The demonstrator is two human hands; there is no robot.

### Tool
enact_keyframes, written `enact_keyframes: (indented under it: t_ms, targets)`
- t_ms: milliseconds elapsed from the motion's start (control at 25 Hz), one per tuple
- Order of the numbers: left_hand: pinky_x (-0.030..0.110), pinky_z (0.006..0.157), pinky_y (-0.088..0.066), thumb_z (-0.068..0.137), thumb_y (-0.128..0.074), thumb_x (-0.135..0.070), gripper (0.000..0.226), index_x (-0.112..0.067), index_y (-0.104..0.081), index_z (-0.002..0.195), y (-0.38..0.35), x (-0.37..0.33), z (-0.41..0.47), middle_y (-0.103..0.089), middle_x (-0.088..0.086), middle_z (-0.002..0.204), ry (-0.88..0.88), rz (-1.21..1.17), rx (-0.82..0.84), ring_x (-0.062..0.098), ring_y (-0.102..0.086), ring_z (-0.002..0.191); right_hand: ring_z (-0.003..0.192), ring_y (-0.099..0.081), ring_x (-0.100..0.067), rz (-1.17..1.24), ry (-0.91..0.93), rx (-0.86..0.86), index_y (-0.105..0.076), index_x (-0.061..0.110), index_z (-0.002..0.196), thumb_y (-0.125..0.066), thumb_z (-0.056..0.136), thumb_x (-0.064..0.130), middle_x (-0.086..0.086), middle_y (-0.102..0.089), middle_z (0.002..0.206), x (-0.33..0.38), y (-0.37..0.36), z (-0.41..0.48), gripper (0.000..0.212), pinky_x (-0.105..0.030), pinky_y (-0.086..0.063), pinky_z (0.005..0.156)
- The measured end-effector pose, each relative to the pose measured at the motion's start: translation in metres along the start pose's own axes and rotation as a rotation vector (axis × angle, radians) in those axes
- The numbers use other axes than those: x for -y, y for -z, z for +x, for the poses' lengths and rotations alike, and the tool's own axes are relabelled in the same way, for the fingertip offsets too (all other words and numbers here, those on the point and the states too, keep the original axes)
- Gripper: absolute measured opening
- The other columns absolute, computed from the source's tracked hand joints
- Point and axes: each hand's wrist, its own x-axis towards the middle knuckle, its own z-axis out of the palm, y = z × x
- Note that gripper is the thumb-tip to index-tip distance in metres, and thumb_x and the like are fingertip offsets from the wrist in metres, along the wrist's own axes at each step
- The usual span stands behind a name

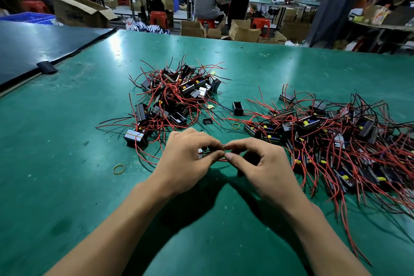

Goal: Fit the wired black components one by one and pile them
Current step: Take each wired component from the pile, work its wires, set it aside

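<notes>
Together left hand (188, 159) and right hand (262, 163) pinch red wires (220, 159).

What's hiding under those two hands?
Thin red wires run between the left hand and right hand, pinched by their fingertips. A small pale-edged part peeks out; the rest is covered.

Black boxy components with red and black wires, heaped in two tangles: far pile (177, 94) centre, bigger pile (336, 141) right; one lone open black shell (238, 108) upright between them
</notes>
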Motion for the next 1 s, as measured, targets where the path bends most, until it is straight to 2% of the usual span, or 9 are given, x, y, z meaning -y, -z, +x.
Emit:
enact_keyframes:
  t_ms: [200, 360, 440, 520, 640, 720, 800, 920, 1000]
  targets:
    - [0.047, 0.079, -0.046, 0.08, -0.079, -0.025, 0.005, -0.023, -0.076, 0.084, 0.002, -0.001, 0.002, -0.063, -0.021, 0.073, 0.009, -0.063, 0.062, 0.013, -0.057, 0.079, 0.064, -0.063, -0.002, -0.033, 0.102, 0.013, -0.079, 0.017, 0.093, -0.081, 0.081, 0.013, 0.012, -0.072, 0.084, -0.004, 0.004, 0.002, 0.013, -0.011, -0.044, 0.061]
    - [0.047, 0.078, -0.046, 0.081, -0.078, -0.025, 0.003, -0.023, -0.076, 0.083, 0.002, 0.0, 0.002, -0.067, -0.016, 0.075, 0.001, -0.082, 0.05, 0.015, -0.058, 0.078, 0.061, -0.057, 0.001, -0.027, 0.053, -0.005, -0.077, 0.023, 0.083, -0.08, 0.083, 0.017, 0.017, -0.069, 0.073, -0.004, 0.005, 0.002, 0.007, -0.008, -0.038, 0.058]
    - [0.048, 0.077, -0.044, 0.083, -0.074, -0.026, 0.002, -0.024, -0.075, 0.083, 0.001, -0.002, 0.0, -0.069, -0.014, 0.077, -0.029, -0.035, 0.013, 0.015, -0.059, 0.078, 0.055, -0.051, 0.001, 0.058, -0.102, 0.022, -0.074, 0.023, 0.078, -0.077, 0.087, 0.02, 0.016, -0.066, 0.065, -0.001, 0.001, 0.003, 0.009, -0.011, -0.038, 0.055]
    - [0.047, 0.076, -0.04, 0.084, -0.07, -0.029, 0.005, -0.026, -0.074, 0.083, -0.002, -0.006, -0.002, -0.069, -0.014, 0.079, -0.065, 0.08, -0.053, 0.014, -0.059, 0.078, 0.048, -0.044, -0.002, 0.314, -0.338, 0.023, -0.069, 0.017, 0.07, -0.075, 0.087, 0.018, 0.01, -0.057, 0.057, 0.002, -0.003, 0.005, 0.018, -0.014, -0.034, 0.047]
    - [0.043, 0.075, -0.039, 0.085, -0.068, -0.028, 0.005, -0.026, -0.073, 0.083, -0.006, -0.011, -0.004, -0.069, -0.014, 0.08, -0.121, 0.227, -0.109, 0.017, -0.06, 0.078, 0.041, -0.027, -0.008, 0.703, -0.69, 0.018, -0.06, 0.017, 0.069, -0.073, 0.084, 0.019, 0.006, -0.04, 0.055, 0.005, -0.009, 0.006, 0.02, -0.018, -0.019, 0.038]
    - [0.043, 0.075, -0.039, 0.085, -0.068, -0.028, 0.005, -0.025, -0.072, 0.083, -0.007, -0.011, -0.005, -0.068, -0.013, 0.079, -0.132, 0.273, -0.117, 0.018, -0.06, 0.078, 0.038, -0.025, -0.006, 0.821, -0.764, -0.006, -0.061, 0.016, 0.071, -0.072, 0.084, 0.016, 0.004, -0.041, 0.056, 0.005, -0.012, 0.005, 0.017, -0.016, -0.018, 0.036]
    - [0.041, 0.075, -0.038, 0.085, -0.066, -0.03, 0.007, -0.026, -0.072, 0.082, -0.006, -0.01, -0.005, -0.068, -0.013, 0.079, -0.082, 0.268, -0.119, 0.017, -0.06, 0.078, 0.039, -0.033, -0.005, 0.692, -0.626, -0.034, -0.068, 0.015, 0.07, -0.076, 0.084, 0.017, 0.004, -0.049, 0.056, 0.006, -0.013, 0.003, 0.016, -0.017, -0.025, 0.036]
    - [0.038, 0.075, -0.035, 0.08, -0.066, -0.033, 0.009, -0.027, -0.072, 0.079, -0.004, -0.01, -0.005, -0.067, -0.015, 0.076, 0.014, 0.242, -0.122, 0.014, -0.058, 0.077, 0.057, -0.059, 0.0, 0.107, -0.202, -0.06, -0.077, 0.021, 0.079, -0.08, 0.083, 0.023, 0.014, -0.071, 0.068, 0.003, -0.013, -0.001, 0.005, -0.011, -0.043, 0.057]
    - [0.038, 0.076, -0.036, 0.078, -0.066, -0.034, 0.009, -0.028, -0.072, 0.077, -0.004, -0.01, -0.004, -0.067, -0.016, 0.074, 0.061, 0.218, -0.123, 0.013, -0.058, 0.077, 0.073, -0.066, 0.001, -0.03, -0.064, -0.102, -0.078, 0.025, 0.085, -0.08, 0.083, 0.022, 0.019, -0.074, 0.079, 0.0, -0.014, -0.003, 0.003, -0.008, -0.044, 0.067]
